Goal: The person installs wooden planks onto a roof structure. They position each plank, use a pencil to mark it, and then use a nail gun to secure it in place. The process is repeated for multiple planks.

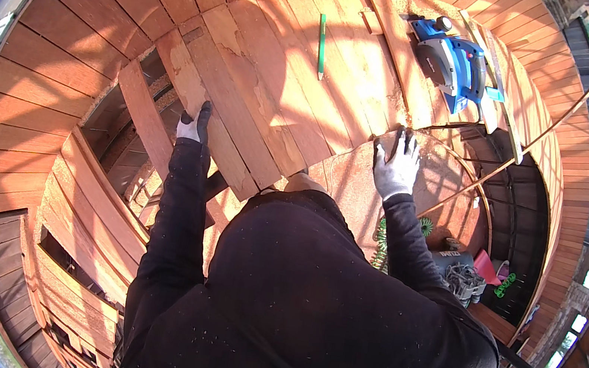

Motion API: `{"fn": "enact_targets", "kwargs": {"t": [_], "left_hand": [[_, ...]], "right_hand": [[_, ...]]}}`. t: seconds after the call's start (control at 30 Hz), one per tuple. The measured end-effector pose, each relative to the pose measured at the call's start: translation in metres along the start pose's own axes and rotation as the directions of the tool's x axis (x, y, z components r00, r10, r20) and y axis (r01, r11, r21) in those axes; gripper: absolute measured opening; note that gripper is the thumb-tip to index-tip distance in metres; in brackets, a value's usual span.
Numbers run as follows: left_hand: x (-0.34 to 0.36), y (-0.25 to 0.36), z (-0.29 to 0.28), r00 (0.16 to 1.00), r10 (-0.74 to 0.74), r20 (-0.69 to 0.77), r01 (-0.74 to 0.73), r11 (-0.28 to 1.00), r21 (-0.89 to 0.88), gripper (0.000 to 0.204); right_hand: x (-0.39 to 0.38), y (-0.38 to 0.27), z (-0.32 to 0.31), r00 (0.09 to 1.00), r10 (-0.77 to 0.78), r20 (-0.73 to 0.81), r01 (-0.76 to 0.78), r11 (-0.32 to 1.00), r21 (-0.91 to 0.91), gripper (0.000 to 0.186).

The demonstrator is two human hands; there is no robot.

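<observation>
My left hand [194, 125], in a white glove with dark fingertips, grips the left edge of a reddish wooden plank [219, 145]. This plank lies at the left side of a row of boards laid edge to edge. In a matching glove, my right hand [396, 165] rests with fingers spread at the near ends of the boards [335, 107]. A green pencil [321, 46] lies on the boards beyond my hands. Past my right hand, a blue circular saw [450, 61] sits on the same boards. The undersides of both hands are hidden.
A narrow loose plank [145, 114] crosses the opening left of my left arm. At right, a thin wooden strip [475, 185] slants over a dark recess. Green coiled hose [381, 243] and a grey machine [459, 271] are below. A curved plank wall [65, 46] surrounds everything.
</observation>
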State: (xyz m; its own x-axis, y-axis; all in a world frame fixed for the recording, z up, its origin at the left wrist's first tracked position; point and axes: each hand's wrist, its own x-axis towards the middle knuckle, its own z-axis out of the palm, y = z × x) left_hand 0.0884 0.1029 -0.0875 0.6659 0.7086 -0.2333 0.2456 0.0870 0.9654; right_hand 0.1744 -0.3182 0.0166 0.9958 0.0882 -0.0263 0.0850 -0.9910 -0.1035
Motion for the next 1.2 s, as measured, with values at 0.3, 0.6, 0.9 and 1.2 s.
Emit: {"fn": "enact_targets", "kwargs": {"t": [0.3, 0.6, 0.9, 1.2], "left_hand": [[-0.018, 0.013, 0.010, 0.994, -0.104, -0.045, 0.104, 0.994, -0.015, 0.043], [-0.036, 0.006, -0.001, 0.997, -0.071, 0.026, 0.068, 0.990, 0.127, 0.049], [-0.020, -0.050, 0.015, 0.964, 0.264, 0.020, -0.263, 0.948, 0.180, 0.030], [-0.032, -0.011, 0.015, 0.998, 0.050, 0.024, -0.047, 0.992, -0.114, 0.031]], "right_hand": [[0.010, -0.105, -0.007, 0.761, -0.630, -0.154, 0.642, 0.697, 0.320, 0.058], [0.014, -0.241, 0.018, 0.468, -0.884, 0.000, 0.859, 0.455, 0.233, 0.060], [0.063, -0.326, 0.033, 0.416, -0.904, 0.101, 0.889, 0.428, 0.163, 0.065], [0.067, -0.330, 0.037, 0.377, -0.917, 0.134, 0.919, 0.388, 0.066, 0.062]]}}
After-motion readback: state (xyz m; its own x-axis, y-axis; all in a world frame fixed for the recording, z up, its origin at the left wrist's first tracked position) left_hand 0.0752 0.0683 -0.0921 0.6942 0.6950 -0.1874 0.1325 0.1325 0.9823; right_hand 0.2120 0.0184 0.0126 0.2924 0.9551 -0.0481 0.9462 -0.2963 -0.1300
